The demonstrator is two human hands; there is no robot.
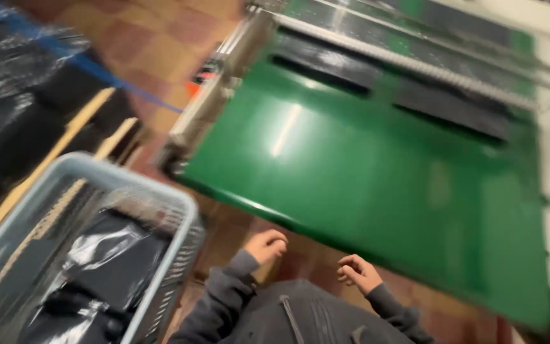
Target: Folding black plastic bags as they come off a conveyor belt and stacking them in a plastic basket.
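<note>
A broad green tabletop (364, 172) fills most of the view, its glossy surface running up to a metal-railed feed section (377, 57) with dark slots, so flat goods can slide across it. At the lower left stands a grey mesh basket (183, 216) holding black items wrapped in shiny plastic (119, 255), set just beside the person, within easy reach. Behind it lie more dark wrapped bundles on wooden slats (65, 137) over the tiled floor (160, 32). The left hand (266, 245) and right hand (356, 272) hang near the tabletop's front edge, fingers loosely curled and holding nothing, sleeves dark grey.
</note>
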